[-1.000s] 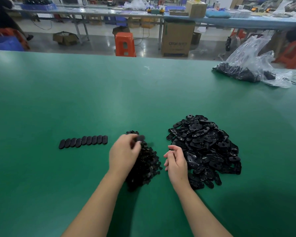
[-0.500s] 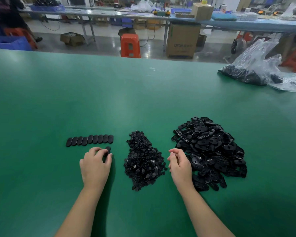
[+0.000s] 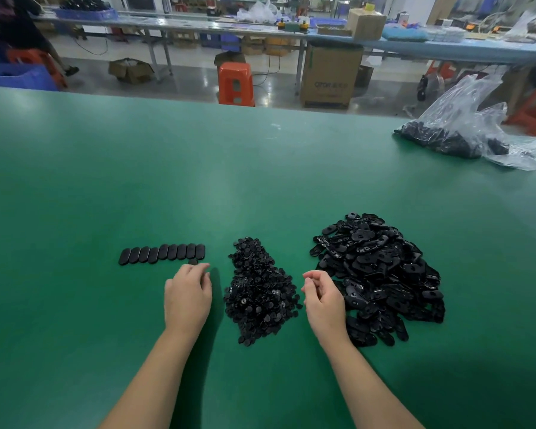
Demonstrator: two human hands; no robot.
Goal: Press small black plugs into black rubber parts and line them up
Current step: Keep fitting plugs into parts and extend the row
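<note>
Left hand [image 3: 188,294], fingers curled on 1 finished part [image 3: 193,261], is lining it w/ row [image 3: 161,253]; right hand [image 3: 324,297], loosely curled, empty, needs next rubber part.

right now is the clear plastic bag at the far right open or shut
Cannot tell: the clear plastic bag lies slumped on the green table with black parts inside, but its mouth is not visible.

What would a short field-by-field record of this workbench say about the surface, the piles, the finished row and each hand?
Surface: green table
Middle pile: small black plugs
Right pile: black rubber parts
Finished row: nine parts side by side
Left hand: fingers on a part just below the row's right end
Right hand: loosely curled, holds nothing visible
Far right: plastic bag
</note>
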